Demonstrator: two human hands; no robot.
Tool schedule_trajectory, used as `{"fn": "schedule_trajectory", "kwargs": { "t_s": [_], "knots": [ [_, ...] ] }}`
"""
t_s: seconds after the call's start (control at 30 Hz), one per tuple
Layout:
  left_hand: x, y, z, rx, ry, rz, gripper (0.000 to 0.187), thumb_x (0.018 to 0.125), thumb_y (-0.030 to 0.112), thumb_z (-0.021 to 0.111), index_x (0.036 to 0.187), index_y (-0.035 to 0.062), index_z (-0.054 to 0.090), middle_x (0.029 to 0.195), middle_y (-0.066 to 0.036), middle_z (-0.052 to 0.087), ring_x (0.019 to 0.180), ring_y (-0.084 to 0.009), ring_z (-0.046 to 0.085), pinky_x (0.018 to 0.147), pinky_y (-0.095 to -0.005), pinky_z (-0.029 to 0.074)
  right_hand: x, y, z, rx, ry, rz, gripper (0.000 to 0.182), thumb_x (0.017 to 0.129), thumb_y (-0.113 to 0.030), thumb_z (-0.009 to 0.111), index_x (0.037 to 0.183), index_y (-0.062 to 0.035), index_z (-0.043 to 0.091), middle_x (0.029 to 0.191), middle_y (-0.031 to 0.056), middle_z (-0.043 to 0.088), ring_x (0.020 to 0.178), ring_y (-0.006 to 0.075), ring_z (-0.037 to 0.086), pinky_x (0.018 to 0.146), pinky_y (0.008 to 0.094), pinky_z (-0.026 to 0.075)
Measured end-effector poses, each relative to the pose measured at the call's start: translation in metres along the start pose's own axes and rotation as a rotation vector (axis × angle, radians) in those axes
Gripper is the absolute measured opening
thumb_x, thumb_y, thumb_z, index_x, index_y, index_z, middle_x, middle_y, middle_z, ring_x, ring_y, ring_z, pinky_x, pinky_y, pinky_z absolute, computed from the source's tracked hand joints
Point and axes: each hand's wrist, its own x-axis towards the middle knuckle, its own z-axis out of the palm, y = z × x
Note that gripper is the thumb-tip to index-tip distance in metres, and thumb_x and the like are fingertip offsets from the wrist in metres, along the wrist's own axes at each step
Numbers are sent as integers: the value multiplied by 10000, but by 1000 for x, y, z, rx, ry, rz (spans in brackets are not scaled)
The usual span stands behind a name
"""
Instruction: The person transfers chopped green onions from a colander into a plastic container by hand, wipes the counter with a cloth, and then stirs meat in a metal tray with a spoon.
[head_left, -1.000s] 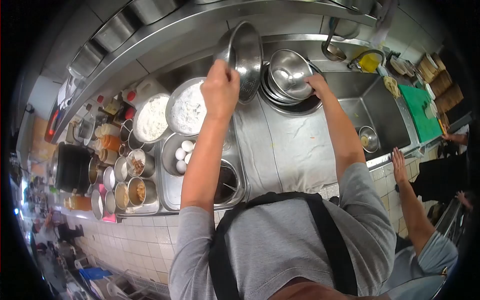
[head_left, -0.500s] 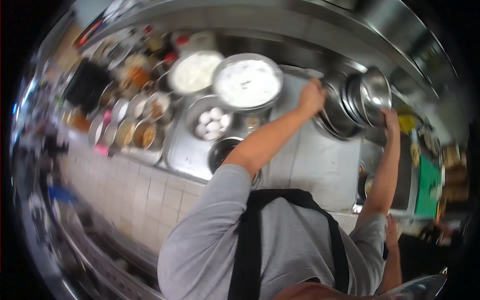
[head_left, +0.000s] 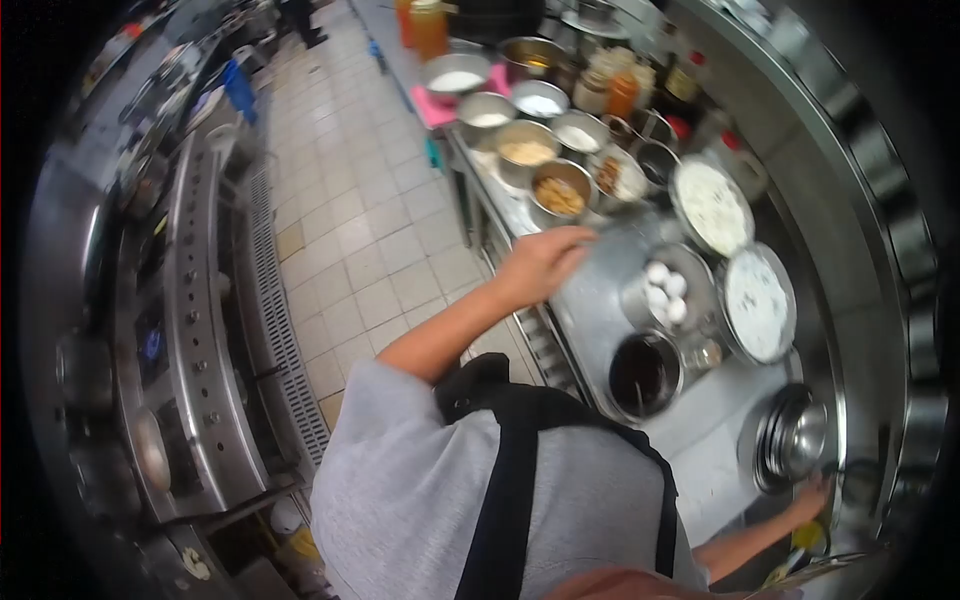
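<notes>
My left hand [head_left: 545,265] hangs over the near edge of the steel counter, fingers loosely bent and pointing right, with nothing seen in it. Closest to it is a metal pot of yellowish-brown chunks [head_left: 560,192]. At the lower right, my right hand [head_left: 812,497] is right by the rim of a stack of metal bowls [head_left: 800,440]; its fingers are small and blurred here. The stack rests on the counter beside the back wall. Left of the bowls are a pot of dark liquid [head_left: 642,375] and a small glass jar [head_left: 704,354].
A bowl of white eggs [head_left: 667,292] and two large containers of white food [head_left: 758,303] stand along the counter. Several small pots, one with white contents [head_left: 455,80], crowd its far end. A tiled aisle [head_left: 350,230] separates it from a steel stove [head_left: 195,330].
The view has swung left, toward the aisle and stove. My left hand has left the bowls and moved to the counter's near edge. The bowl stack now sits on the counter.
</notes>
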Motion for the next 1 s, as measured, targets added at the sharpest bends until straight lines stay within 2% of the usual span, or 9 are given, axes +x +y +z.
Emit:
{"fn": "schedule_trajectory", "kwargs": {
  "t_s": [0.03, 0.17, 0.23, 0.3, 0.5, 0.6, 0.77, 0.9, 1.0],
  "knots": [
    [-20, -23, -39, 123, 14, -196, 217, 871, 90, 589, 1077, 38, 635, 910, -154, 670, 771, -266, 667, 674, -334, 516, -10, -38, -45, 366, 181, 218, 286, 968, -211, 510, 1164, -34, 617, 1123, 156, 638, 1033, 298, 612, 797, 346, 529],
    [-118, -110, -171, 545, -120, -556, 306, 868, 207, 598, 1128, 45, 603, 856, -177, 657, 776, -334, 646, 670, -414, 505, -66, -251, -196, 812, 710, -23, 236, 962, -115, 528, 1100, 57, 614, 1071, 189, 628, 941, 271, 632, 815, 357, 529],
    [-150, -139, -217, 636, -226, -655, 344, 866, 237, 604, 1154, 50, 587, 873, -179, 658, 807, -350, 640, 692, -430, 504, -82, -353, -192, 1254, 509, -69, 233, 969, -72, 468, 1052, 81, 623, 1038, 187, 635, 945, 297, 618, 806, 367, 516],
    [-170, -157, -254, 643, -548, -695, 393, 864, 260, 602, 1202, 66, 553, 1051, -207, 642, 940, -390, 616, 787, -471, 503, -94, -470, -218, 1166, 492, -466, 225, 918, -73, 479, 981, 24, 673, 980, 172, 658, 949, 318, 613, 855, 405, 482],
    [-151, -180, -319, 520, -314, -606, 484, 862, 306, 630, 1274, 79, 516, 1027, -198, 649, 921, -360, 624, 788, -424, 501, -136, -709, -320, 1479, 172, -1104, 156, 822, -104, 646, 704, -17, 594, 654, 128, 553, 643, 327, 558, 617, 398, 443],
    [-130, -193, -347, 399, -439, -661, 483, 873, 300, 625, 1292, 91, 510, 1023, -192, 653, 919, -349, 631, 788, -408, 502, -163, -797, -342, 1474, 20, -1281, 198, 841, -144, 648, 691, -29, 589, 620, 128, 549, 587, 324, 542, 588, 394, 433],
    [-118, -287, -426, 293, -309, -875, 468, 872, 283, 621, 1292, 104, 521, 1022, -187, 661, 928, -336, 639, 795, -392, 504, -182, -935, -355, 1461, -158, -1413, 105, 887, -166, 599, 916, -74, 641, 648, 154, 596, 594, 320, 585, 593, 418, 467],
    [-177, -393, -498, 698, -105, -1104, 504, 831, 294, 637, 1278, 88, 529, 1004, -220, 659, 937, -365, 638, 804, -425, 505, -149, -1032, -381, 1282, -246, -1493, 307, 847, -30, 523, 1137, -105, 589, 760, 144, 640, 696, 341, 617, 635, 438, 488],
    [-244, -450, -530, 390, 235, -1369, 468, 830, 281, 633, 1240, 71, 551, 944, -201, 672, 866, -336, 659, 742, -433, 518, -122, -1111, -414, 1455, -178, -1534, 380, 806, 18, 496, 1157, -112, 565, 892, 129, 646, 798, 341, 623, 661, 431, 492]
  ]
}}
